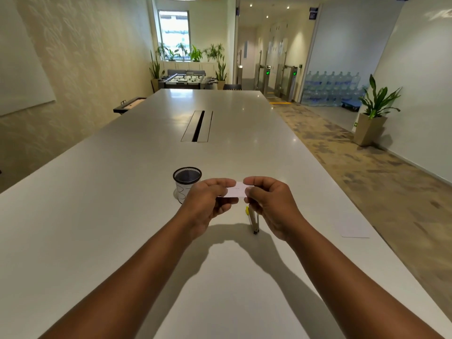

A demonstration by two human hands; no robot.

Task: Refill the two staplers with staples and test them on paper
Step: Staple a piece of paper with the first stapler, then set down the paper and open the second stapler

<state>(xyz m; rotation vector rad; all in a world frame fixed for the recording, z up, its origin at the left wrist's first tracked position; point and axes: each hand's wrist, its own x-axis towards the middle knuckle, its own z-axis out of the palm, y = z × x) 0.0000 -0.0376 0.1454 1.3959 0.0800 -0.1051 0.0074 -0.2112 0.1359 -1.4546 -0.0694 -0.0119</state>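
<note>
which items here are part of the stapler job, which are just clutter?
Job: small paper slip pinched by left hand and right hand; yellow-tipped stapler; paper sheet.
Lying about: mesh pen cup; table cable slot.

White slip (236, 190) with tiny dark marks at centre. Black mesh cup (187, 175), far left of slip; white paper (181, 192) with black squiggles below it. Yellow-tipped, olive-bodied stapler (253, 220), near right. Glossy off-white table (122, 192); pale sheet (353, 228) at right edge. Mottled tan-grey carpet (367, 162). Cream leaf-pattern wall (85, 57), left.
</note>
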